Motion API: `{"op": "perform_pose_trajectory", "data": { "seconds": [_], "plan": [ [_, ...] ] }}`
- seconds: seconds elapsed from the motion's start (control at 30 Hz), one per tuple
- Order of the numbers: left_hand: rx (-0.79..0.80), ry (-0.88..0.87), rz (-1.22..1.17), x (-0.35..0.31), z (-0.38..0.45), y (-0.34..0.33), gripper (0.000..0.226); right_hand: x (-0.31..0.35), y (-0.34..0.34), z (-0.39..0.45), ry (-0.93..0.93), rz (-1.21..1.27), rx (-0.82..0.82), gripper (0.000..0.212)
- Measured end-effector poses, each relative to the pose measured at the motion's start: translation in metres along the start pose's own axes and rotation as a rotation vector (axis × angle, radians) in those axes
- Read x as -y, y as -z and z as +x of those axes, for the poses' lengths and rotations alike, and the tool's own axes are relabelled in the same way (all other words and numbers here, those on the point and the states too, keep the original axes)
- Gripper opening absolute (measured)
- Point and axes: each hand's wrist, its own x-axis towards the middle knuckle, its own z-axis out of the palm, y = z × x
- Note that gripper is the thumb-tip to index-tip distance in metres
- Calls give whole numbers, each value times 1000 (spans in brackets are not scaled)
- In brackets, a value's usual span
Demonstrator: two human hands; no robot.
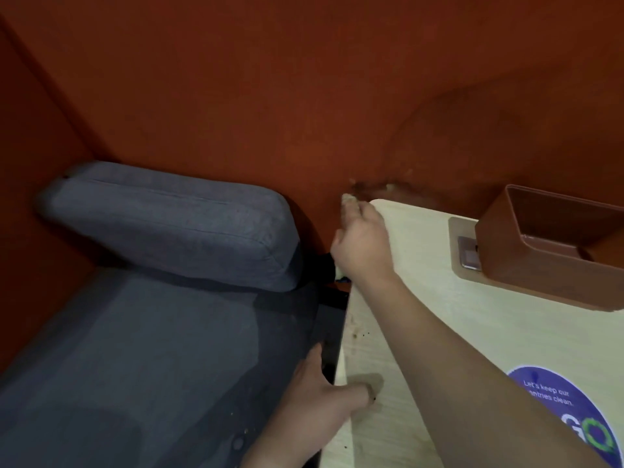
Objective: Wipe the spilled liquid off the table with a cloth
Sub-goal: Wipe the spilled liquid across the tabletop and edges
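The red wall (270,79) fills the upper part of the frame. A grey sofa (135,332) with its cushion (169,224) takes the lower left. The pale wooden table (472,325) lies at the right. A brown box (553,244) stands on the table at the right edge, and a purple sticker (567,407) is in the lower right. The right hand (363,244) reaches to the far corner of the table, fingers curled; a small pale piece at the fingertips may be the cloth, I cannot tell. The left hand (320,396) rests flat on the near table edge, fingers spread. Small brown spots (354,334) lie on the table edge between the hands.
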Motion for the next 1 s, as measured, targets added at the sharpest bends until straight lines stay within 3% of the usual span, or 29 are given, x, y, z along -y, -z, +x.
{"op": "perform_pose_trajectory", "data": {
  "seconds": [0.1, 0.17, 0.33, 0.57, 0.67, 0.77, 0.8, 0.87, 0.93, 1.0],
  "plan": [
    [6, -15, -10, 6, 3, 2, 108, -8, 14, 5, -93, 287, 0, 48],
    [21, -18, -27, 9, 4, 2, 111, -31, 31, 18, -162, 345, -49, 47],
    [12, -22, -79, 13, 2, 0, 114, -66, 43, 27, -5, 42, 88, 57],
    [-55, -118, -11, 13, -7, 5, 133, -53, 39, -11, 203, 17, 200, 64],
    [-107, -126, -49, 10, -12, 13, 117, -42, 44, -59, 301, 21, 285, 67],
    [-191, -125, -109, 3, -20, 26, 58, -39, 54, -113, 446, 51, 381, 68],
    [-215, -124, -140, 2, -21, 30, 50, -39, 57, -126, 471, 93, 435, 67],
    [-270, -121, -207, 4, -22, 37, 53, -40, 65, -133, 402, 249, 470, 63],
    [-297, -132, -235, 9, -23, 41, 45, -43, 71, -113, 248, 358, 358, 59],
    [-287, -150, -232, 13, -28, 41, 60, -46, 72, -93, 184, 270, 293, 56]
  ]
}}
